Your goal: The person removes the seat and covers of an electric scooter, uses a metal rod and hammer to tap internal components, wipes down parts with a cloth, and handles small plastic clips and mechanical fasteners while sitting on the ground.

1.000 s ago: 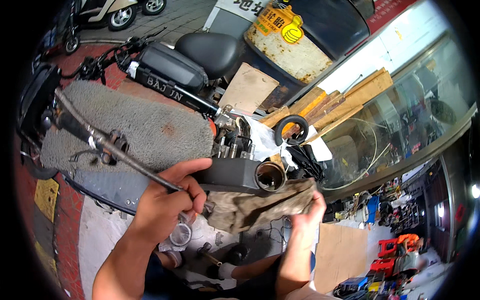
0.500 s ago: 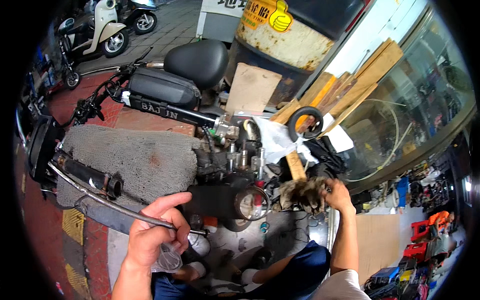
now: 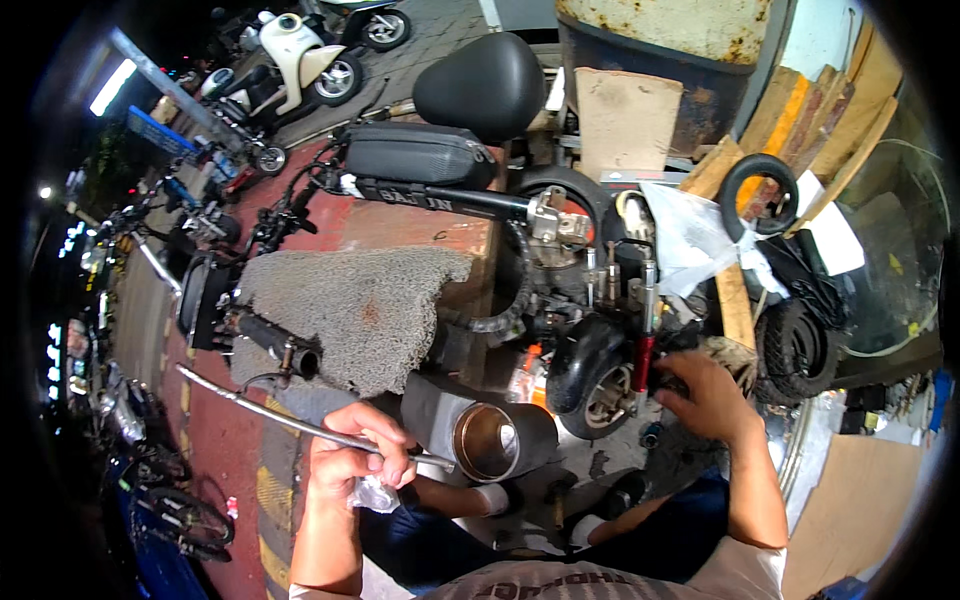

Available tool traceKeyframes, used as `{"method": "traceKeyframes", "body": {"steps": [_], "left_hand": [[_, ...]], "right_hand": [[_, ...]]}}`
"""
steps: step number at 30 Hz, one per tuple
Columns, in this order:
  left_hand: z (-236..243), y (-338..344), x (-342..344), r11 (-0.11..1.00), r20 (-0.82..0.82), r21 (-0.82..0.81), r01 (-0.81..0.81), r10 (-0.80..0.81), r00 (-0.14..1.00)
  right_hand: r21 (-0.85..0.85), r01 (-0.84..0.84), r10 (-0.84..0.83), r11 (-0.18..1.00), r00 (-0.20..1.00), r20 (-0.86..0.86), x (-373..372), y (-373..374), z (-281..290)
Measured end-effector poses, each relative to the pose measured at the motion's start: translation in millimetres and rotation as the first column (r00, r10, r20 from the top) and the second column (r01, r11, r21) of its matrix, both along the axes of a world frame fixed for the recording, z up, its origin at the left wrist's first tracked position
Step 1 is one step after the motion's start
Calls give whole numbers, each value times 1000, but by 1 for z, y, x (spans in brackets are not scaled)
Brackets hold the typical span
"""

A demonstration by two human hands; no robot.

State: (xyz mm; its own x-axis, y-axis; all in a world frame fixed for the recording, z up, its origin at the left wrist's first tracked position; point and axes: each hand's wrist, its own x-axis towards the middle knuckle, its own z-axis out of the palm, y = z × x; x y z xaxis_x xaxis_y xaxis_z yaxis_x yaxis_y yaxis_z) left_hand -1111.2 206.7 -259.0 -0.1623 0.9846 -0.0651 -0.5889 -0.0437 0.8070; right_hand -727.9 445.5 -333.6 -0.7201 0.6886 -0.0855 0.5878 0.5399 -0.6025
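My left hand (image 3: 352, 455) is closed around a long, slightly curved metal rod (image 3: 275, 412), near its lower right end. A crumpled piece of clear plastic (image 3: 374, 494) hangs under these fingers. My right hand (image 3: 708, 397) is held with thumb and fingers apart, and I see nothing held in it. Just left of it stands a fork leg with a red lower section (image 3: 642, 362). Behind the hand lies a dirty grey-brown rag or glove (image 3: 740, 358), partly covered. A dark block with a round, copper-coloured bore (image 3: 487, 441) sits right of the rod's end.
A small wheel (image 3: 600, 390) stands beyond the block. At left, a grey mat (image 3: 335, 305) bears a black tube (image 3: 270, 343). A black scooter frame with a seat (image 3: 480, 88) lies behind. Tyres (image 3: 800, 350), wood strips (image 3: 740, 300) and a rusty drum (image 3: 665, 30) crowd the right.
The view has swung left, so the scene sits further right. My right hand has left the rag and moved beside the red fork leg. My left hand still grips the rod.
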Motion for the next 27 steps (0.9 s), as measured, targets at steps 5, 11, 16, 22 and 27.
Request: {"method": "traceKeyframes", "body": {"steps": [5,11,16,22,27], "left_hand": [[1,3,2,998,-49,-45,-35,33,998],[4,7,5,1000,-74,-15,1,-2,997],[3,7,4,998,-18,28,55,-54,998],[0,6,2,993,-32,69,92,-90,995],[-3,7,-2,980,10,121,160,-162,987]], "right_hand": [[-152,-94,97,984,995,13,28,-6,-20],[-93,-3,4,996,1000,5,54,-9,-15],[-30,38,-38,999,999,22,62,-23,-5],[-24,22,-22,999,1000,-6,62,-45,15],[24,54,-55,998,997,50,61,-85,40]]}}
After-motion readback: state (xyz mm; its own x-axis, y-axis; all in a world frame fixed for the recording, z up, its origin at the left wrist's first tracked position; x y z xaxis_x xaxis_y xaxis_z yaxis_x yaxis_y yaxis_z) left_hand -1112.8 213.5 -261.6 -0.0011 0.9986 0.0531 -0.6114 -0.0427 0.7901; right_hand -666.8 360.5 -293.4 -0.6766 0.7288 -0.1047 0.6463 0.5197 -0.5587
